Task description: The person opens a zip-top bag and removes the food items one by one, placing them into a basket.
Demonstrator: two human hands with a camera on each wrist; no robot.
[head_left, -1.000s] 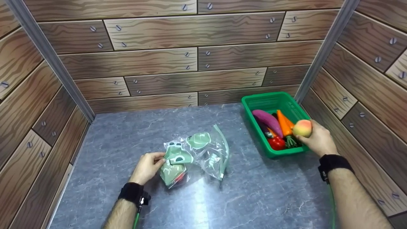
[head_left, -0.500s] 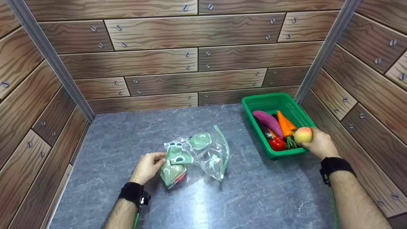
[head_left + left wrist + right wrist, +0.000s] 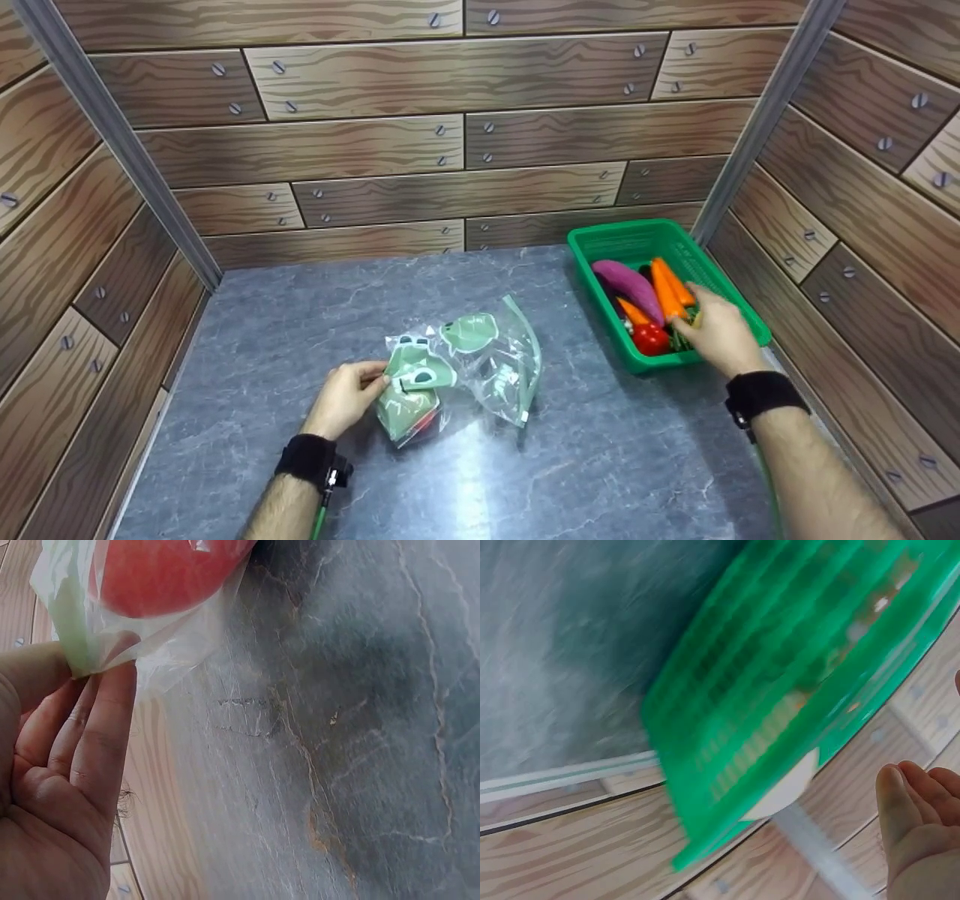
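Observation:
My left hand [image 3: 346, 397] pinches the edge of a clear zip bag [image 3: 504, 375] printed with green shapes, lying on the table. Inside the bag is a smooth, round red thing [image 3: 169, 574], partly covered by the print. At the right, my right hand [image 3: 724, 334] is over the green basket [image 3: 637, 366], thumb and fingers spread. A small yellow patch shows beside its thumb; most of whatever is under the hand is hidden. In the right wrist view the fingers [image 3: 922, 795] appear beside the basket rim, nothing visible in them.
The basket holds a purple eggplant [image 3: 630, 283], orange carrots [image 3: 664, 289] and a red tomato-like vegetable [image 3: 651, 340]. Wood-patterned walls [image 3: 360, 142] enclose the grey marbled table [image 3: 300, 307] at the back and both sides.
My right hand has moved left and inward over the basket. The peach it held at the rim is now out of plain sight. The left hand and bag stay put.

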